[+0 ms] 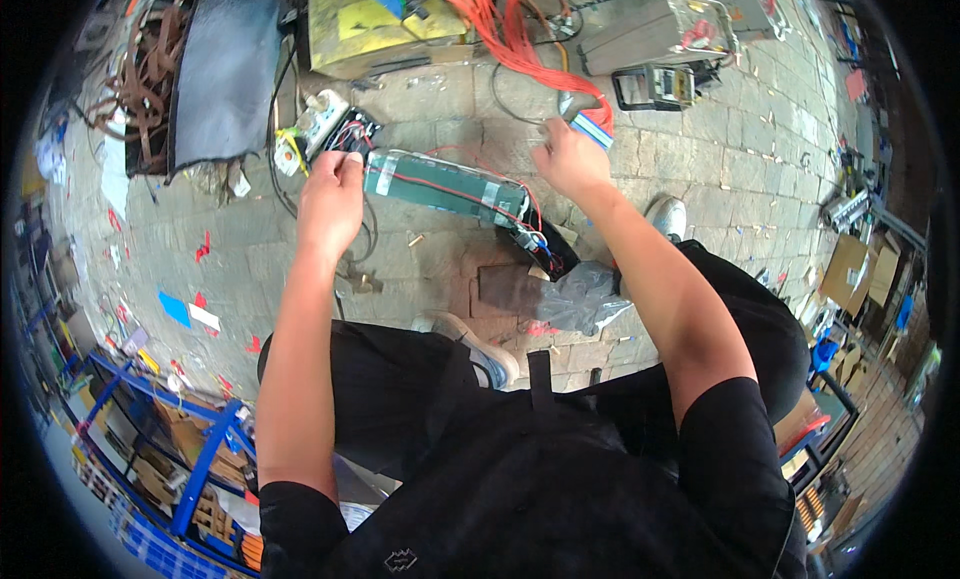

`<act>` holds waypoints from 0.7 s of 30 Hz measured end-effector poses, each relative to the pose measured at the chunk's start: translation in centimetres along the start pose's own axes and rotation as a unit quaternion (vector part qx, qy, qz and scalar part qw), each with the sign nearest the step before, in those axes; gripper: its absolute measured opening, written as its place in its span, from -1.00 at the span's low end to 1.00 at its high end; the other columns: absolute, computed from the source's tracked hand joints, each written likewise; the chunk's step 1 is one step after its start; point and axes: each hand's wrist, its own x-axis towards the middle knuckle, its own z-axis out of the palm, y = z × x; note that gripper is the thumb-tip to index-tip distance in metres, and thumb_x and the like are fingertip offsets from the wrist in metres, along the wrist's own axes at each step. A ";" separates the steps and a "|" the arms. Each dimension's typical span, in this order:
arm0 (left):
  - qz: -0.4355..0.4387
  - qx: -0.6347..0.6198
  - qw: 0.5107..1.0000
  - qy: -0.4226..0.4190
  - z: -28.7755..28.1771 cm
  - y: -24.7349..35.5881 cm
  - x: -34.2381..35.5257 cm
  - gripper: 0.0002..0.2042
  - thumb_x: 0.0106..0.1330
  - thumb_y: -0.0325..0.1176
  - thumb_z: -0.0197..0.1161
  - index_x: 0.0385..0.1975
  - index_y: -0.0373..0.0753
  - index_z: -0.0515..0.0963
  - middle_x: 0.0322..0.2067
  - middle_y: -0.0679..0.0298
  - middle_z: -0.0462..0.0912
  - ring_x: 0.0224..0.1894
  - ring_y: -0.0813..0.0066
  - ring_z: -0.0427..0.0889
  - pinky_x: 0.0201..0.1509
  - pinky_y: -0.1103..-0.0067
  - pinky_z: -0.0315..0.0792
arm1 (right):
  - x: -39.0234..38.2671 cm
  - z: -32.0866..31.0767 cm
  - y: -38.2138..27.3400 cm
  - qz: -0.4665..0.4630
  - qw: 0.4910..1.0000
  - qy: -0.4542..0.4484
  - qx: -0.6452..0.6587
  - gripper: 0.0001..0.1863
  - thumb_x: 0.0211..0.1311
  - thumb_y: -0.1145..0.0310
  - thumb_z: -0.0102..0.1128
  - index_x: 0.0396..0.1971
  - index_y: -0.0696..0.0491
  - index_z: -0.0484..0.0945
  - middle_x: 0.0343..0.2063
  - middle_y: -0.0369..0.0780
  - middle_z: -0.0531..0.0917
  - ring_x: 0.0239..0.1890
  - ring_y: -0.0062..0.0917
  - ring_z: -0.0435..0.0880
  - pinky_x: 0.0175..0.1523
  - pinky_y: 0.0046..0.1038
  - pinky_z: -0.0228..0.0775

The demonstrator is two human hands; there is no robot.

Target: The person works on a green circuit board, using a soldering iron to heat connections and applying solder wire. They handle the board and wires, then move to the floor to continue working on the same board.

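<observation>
A long green battery pack (pixel 435 184), wrapped with strips of clear tape and with thin red wires along it, is held up in front of me. My left hand (pixel 333 201) pinches its left end, by a black part with red wires (pixel 355 134). From its right end, wires and a small connector run down to a black piece (pixel 540 247). My right hand (pixel 575 161) is closed above the pack's right end; what its fingers hold is hidden. Just beyond it lies the striped end (pixel 592 131) of a bundle of red wires (pixel 515 54).
Beyond the pack stands a yellow box (pixel 385 29). A white power strip (pixel 322 119) lies at the left, near a dark grey panel (pixel 225 69). A small black-framed device (pixel 655 87) sits at the far right. Grey plastic (pixel 585 299) lies near my feet; scraps litter the brick floor.
</observation>
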 end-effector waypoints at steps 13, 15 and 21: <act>0.165 -0.050 0.981 -0.086 3.5 9.6 3.2 -0.61 0.51 -0.14 0.15 0.12 -0.33 0.50 -0.12 0.20 0.67 -0.22 0.51 0.62 -0.08 0.54 0.51 | -14.9 13.6 7.0 0.119 0.992 -0.027 -0.044 0.08 -0.31 -0.07 0.64 0.26 0.06 0.28 -0.11 -0.11 0.61 -0.16 -0.20 0.73 -0.06 -0.10 0.53; 0.166 -0.049 0.980 -0.094 3.7 10.0 2.7 -0.61 0.50 -0.14 0.16 0.12 -0.34 0.50 -0.12 0.19 0.67 -0.22 0.51 0.62 -0.08 0.54 0.51 | -15.6 12.1 6.0 0.106 0.991 -0.018 -0.081 0.00 -0.32 -0.08 0.65 0.16 0.03 0.34 -0.14 -0.13 0.62 -0.21 -0.22 0.74 -0.10 -0.13 0.50; 0.187 -0.033 0.977 -0.094 4.2 9.6 3.3 -0.54 0.42 -0.06 0.25 0.07 -0.37 0.54 -0.11 -0.01 0.72 -0.07 0.21 0.71 0.04 0.39 0.53 | -16.2 5.4 4.3 0.088 0.966 -0.130 -0.207 -0.05 -0.24 -0.48 0.43 -0.06 0.06 0.48 -0.31 -0.20 0.71 -0.26 -0.37 0.78 -0.13 -0.29 0.47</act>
